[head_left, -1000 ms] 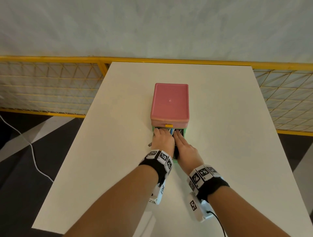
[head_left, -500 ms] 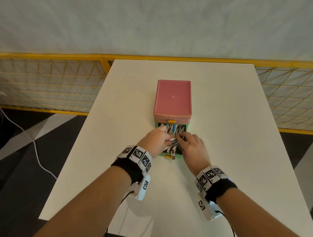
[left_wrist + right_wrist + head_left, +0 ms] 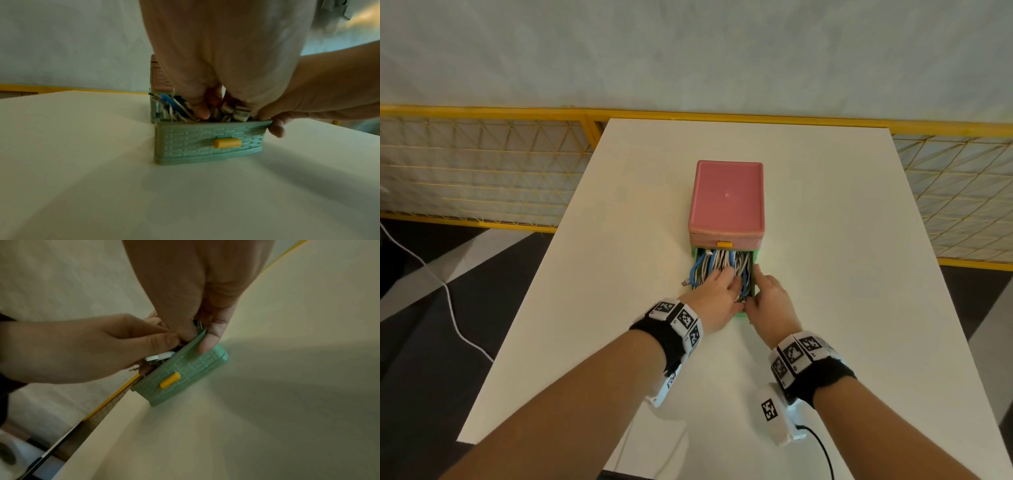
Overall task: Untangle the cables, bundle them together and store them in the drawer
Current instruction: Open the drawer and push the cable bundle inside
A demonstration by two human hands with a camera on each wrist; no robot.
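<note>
A small drawer unit with a pink top (image 3: pixel 726 202) stands mid-table. Its green drawer (image 3: pixel 755 261) with a yellow handle (image 3: pixel 227 142) is pulled out toward me. A bundle of white and blue cables (image 3: pixel 717 263) fills it, and one plug (image 3: pixel 685 283) pokes over the left wall. My left hand (image 3: pixel 717 291) lies on the near end of the bundle, fingers curled down into the cables (image 3: pixel 179 110). My right hand (image 3: pixel 767 298) pinches the drawer's front right corner (image 3: pixel 202 340), thumb inside and a finger outside.
The white table (image 3: pixel 825 205) has bare surface all round the unit. A yellow mesh fence (image 3: pixel 482 171) runs behind and beside it. A white cord (image 3: pixel 448 301) trails on the dark floor to the left.
Both hands have drawn back from the drawer's far end, uncovering the cables. The left now holds the bundle's near end. The right has shifted to the drawer's front right corner.
</note>
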